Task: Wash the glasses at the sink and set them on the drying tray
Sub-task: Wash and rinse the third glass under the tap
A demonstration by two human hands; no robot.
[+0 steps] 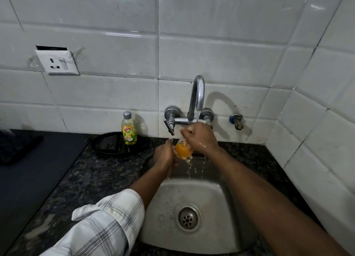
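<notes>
A clear glass [182, 149] with an orange print or tint is held tilted under the running tap [197, 94], over the back of the steel sink [221, 207]. My left hand [165, 154] grips it from the left at its lower end. My right hand [199, 136] covers its upper end from the right, fingers wrapped over the rim. Water streams off the glass and my right hand into the basin. Most of the glass is hidden by both hands.
A yellow dish-soap bottle [129, 129] stands on a black tray [107, 146] left of the tap, on the dark granite counter [92, 171]. A dark mat [28, 159] lies further left. White tiled walls close in behind and on the right. A wall socket [57, 62] is upper left.
</notes>
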